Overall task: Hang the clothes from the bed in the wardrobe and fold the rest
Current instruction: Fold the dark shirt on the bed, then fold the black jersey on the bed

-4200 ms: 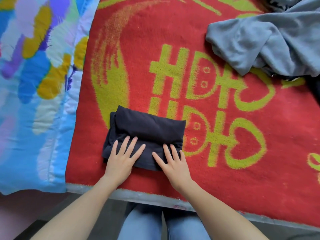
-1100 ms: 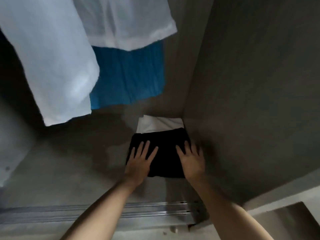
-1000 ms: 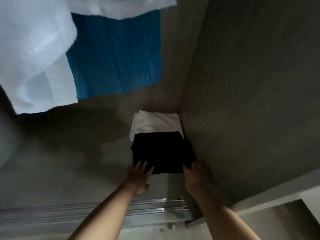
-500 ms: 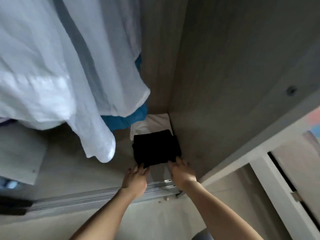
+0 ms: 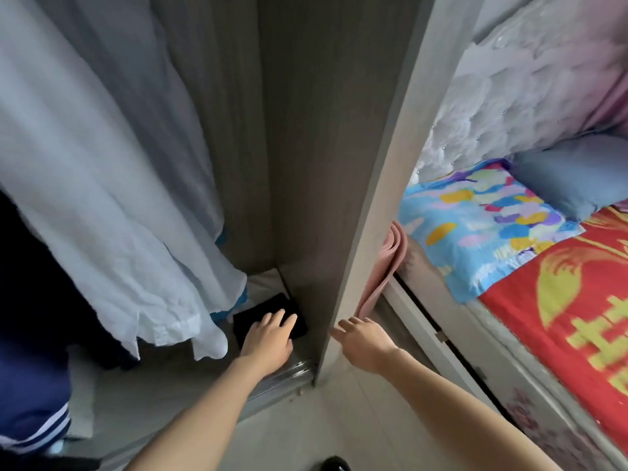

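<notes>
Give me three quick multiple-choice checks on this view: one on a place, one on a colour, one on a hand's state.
1. Where does the folded black garment lie?
A. on the bed
B. on the wardrobe floor, by its right side panel
C. on a hanger

2. What is the main colour of the patterned blanket at right?
A. green
B. black
C. red

3. How is the right hand?
A. gripping a hanger
B. open, holding nothing
C. pinching the white shirt

Answers:
1 B: it sits low in the wardrobe corner, under the left hand.
2 C: it is red with yellow figures.
3 B: its fingers are straight, outside the wardrobe.
</notes>
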A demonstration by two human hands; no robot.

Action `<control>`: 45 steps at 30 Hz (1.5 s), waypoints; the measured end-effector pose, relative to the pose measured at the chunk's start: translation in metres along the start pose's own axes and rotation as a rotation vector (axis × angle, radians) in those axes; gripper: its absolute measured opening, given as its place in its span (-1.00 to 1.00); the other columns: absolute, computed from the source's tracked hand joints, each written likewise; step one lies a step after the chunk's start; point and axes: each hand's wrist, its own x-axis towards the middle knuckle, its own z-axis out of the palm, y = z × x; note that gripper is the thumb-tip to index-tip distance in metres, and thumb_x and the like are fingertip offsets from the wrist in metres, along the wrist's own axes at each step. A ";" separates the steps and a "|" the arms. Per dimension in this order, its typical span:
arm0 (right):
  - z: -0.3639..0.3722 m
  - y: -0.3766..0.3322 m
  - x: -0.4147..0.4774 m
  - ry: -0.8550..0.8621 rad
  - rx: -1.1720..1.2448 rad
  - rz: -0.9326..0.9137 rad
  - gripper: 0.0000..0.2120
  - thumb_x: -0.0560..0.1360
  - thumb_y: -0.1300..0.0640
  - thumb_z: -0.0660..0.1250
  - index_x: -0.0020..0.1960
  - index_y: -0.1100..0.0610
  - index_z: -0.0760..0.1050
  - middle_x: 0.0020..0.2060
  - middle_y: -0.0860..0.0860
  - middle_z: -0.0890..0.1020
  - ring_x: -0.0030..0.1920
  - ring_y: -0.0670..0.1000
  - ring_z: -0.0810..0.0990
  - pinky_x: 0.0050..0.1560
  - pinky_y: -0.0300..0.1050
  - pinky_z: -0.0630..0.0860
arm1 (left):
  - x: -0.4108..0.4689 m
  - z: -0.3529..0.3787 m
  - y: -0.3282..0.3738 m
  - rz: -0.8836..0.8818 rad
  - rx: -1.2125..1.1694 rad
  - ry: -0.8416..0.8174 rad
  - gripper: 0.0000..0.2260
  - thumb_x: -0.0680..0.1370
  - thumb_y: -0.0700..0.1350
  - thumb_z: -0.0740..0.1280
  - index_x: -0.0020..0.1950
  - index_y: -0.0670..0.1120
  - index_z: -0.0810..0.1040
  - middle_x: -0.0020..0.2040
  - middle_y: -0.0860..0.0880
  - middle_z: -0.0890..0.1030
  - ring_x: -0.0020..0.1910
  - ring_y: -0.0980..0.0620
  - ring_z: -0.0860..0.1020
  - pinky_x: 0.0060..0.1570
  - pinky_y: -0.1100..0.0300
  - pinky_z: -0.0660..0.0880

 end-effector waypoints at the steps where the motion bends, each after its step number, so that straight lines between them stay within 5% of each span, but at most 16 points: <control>1: -0.013 0.005 -0.021 0.014 0.024 0.064 -0.54 0.53 0.22 0.11 0.42 0.09 0.24 0.22 0.11 0.45 0.24 0.15 0.42 0.17 0.01 0.36 | -0.007 -0.019 0.008 0.041 -0.008 0.031 -0.52 0.63 -0.04 0.08 0.54 0.00 0.06 0.54 -0.02 0.09 0.47 -0.05 0.11 0.35 0.04 0.20; 12: -0.098 0.060 -0.193 0.303 0.187 0.454 -0.56 0.57 0.14 0.10 0.44 -0.02 0.27 0.36 0.03 0.39 0.34 0.08 0.35 0.27 -0.03 0.37 | -0.054 -0.154 0.102 0.266 -0.032 0.405 -0.61 0.60 -0.06 0.14 0.43 -0.03 0.33 0.43 -0.01 0.32 0.38 -0.01 0.28 0.23 0.14 0.30; 20: -0.067 0.088 -0.351 0.396 0.211 0.660 -0.57 0.60 0.09 0.13 0.46 -0.03 0.24 0.40 -0.04 0.34 0.39 0.00 0.29 0.33 -0.03 0.34 | -0.086 -0.153 0.234 0.505 -0.210 0.491 -0.68 0.53 -0.18 0.28 0.28 -0.17 0.51 0.31 -0.16 0.47 0.31 -0.14 0.39 0.23 0.05 0.33; 26: -0.016 0.102 -0.472 0.395 0.286 0.878 -0.57 0.59 0.11 0.15 0.45 0.01 0.27 0.40 -0.02 0.35 0.39 -0.01 0.29 0.31 -0.07 0.35 | -0.114 -0.111 0.350 0.643 -0.385 0.366 -0.66 0.54 -0.19 0.30 0.31 -0.19 0.48 0.31 -0.16 0.46 0.32 -0.13 0.37 0.31 0.11 0.24; 33: 0.063 0.073 -0.600 0.445 0.499 1.339 -0.56 0.58 0.10 0.19 0.45 0.01 0.28 0.39 0.00 0.34 0.39 0.01 0.27 0.32 -0.10 0.33 | -0.142 -0.058 0.491 0.954 -0.304 0.096 -0.63 0.60 -0.08 0.20 0.41 -0.09 0.36 0.40 -0.03 0.35 0.40 0.02 0.24 0.37 0.12 0.23; 45: 0.108 -0.133 -0.733 0.530 0.602 2.400 -0.61 0.59 0.11 0.17 0.41 0.03 0.32 0.39 -0.02 0.35 0.41 -0.02 0.25 0.31 -0.14 0.28 | -0.273 0.021 0.685 1.806 -0.043 -0.263 -0.62 0.58 -0.06 0.23 0.40 -0.04 0.39 0.38 0.00 0.39 0.34 0.00 0.31 0.26 0.17 0.30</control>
